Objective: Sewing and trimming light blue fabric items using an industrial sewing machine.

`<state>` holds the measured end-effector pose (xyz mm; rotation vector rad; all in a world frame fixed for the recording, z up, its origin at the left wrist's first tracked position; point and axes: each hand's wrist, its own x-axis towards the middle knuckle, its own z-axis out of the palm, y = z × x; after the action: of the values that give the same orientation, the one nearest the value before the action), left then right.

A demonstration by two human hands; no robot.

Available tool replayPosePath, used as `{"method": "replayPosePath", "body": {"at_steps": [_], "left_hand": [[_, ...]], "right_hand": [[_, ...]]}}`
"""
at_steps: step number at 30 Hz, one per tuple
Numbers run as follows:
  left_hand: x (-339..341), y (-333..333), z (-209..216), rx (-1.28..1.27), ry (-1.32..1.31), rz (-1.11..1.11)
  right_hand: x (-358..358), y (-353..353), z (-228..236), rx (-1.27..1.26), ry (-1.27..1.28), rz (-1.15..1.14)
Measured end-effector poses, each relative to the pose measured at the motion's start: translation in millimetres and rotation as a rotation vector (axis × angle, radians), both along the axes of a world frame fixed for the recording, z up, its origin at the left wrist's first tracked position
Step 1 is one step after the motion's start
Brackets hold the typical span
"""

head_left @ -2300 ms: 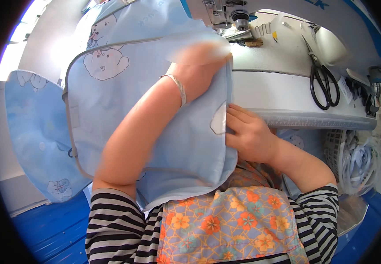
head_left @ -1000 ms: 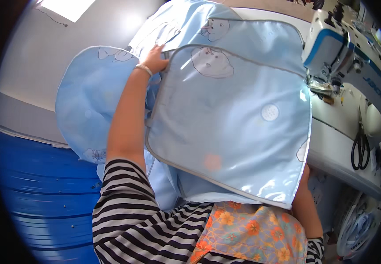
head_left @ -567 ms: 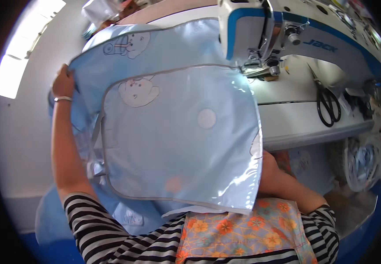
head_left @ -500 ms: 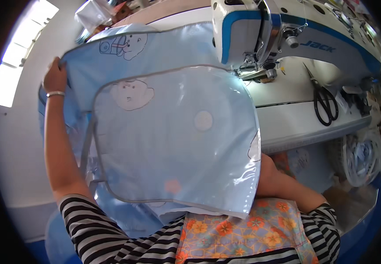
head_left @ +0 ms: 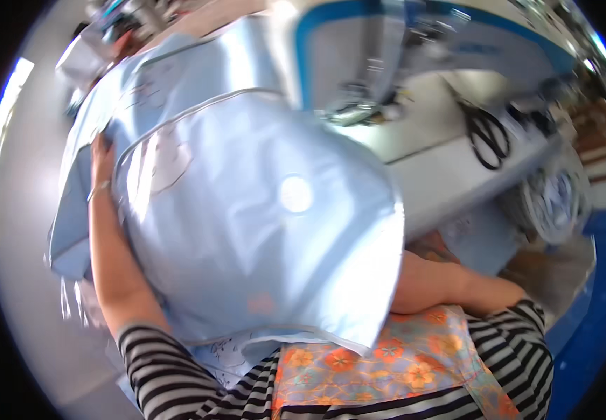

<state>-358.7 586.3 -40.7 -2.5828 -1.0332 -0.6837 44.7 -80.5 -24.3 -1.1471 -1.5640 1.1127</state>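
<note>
— What do the hands have hold of?

— A large pale blue fabric piece [head_left: 261, 210] with grey piping along its edge and a clear glossy layer over it; it is lifted in front of the person's chest and fills the middle of the view; faint cartoon prints show on it at the upper left, blurred.

— And the left hand?

— The left hand [head_left: 101, 157] is up at the piece's left edge, fingers reaching onto the fabric, a thin bracelet on the wrist; it touches the cloth, but whether the fingers are closed round the edge I cannot tell; the forearm runs down to a black-and-white striped sleeve [head_left: 156, 364].

— The right hand?

— Hidden behind the piece; only the right forearm [head_left: 450, 283] shows, coming from the lower right and going under the fabric's right edge; so its grip cannot be told.

— What is about it?

— More pale blue cloth [head_left: 72, 210] lies behind and to the left of the lifted piece; a white and blue sewing machine [head_left: 415, 49] stands on the tabletop [head_left: 443, 161] beyond the piece's upper right corner, blurred; black scissors [head_left: 486, 133] lie on the tabletop to the right of the machine, well apart from the fabric; below the piece an orange flowered apron [head_left: 380, 364] covers the person's front; the floor at the far right is blue [head_left: 597, 280].
</note>
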Motion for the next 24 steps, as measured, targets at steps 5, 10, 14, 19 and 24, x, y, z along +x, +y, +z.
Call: {"method": "replayPosePath", "body": {"at_steps": [5,10,14,19,24], "left_hand": [[45,-79,44,-0.862,-0.453,-0.012],[239,-361,72,-0.345,0.131,-0.391],[279,-468,26,-0.241,0.334,-0.577],[251,-492,14,-0.340,0.419,-0.505],[247,-489,19,-0.390,0.362,-0.508]], "right_hand": [[0,-3,-42,0.231,-0.145,0.064],[30,-56,-81,0.127,-0.102,0.038],[134,-137,-100,-0.190,-0.165,-1.024],[299,-264,-128,-0.115,-1.161,-1.730],[331,-279,-136,-0.542,-1.326,-1.551]]}}
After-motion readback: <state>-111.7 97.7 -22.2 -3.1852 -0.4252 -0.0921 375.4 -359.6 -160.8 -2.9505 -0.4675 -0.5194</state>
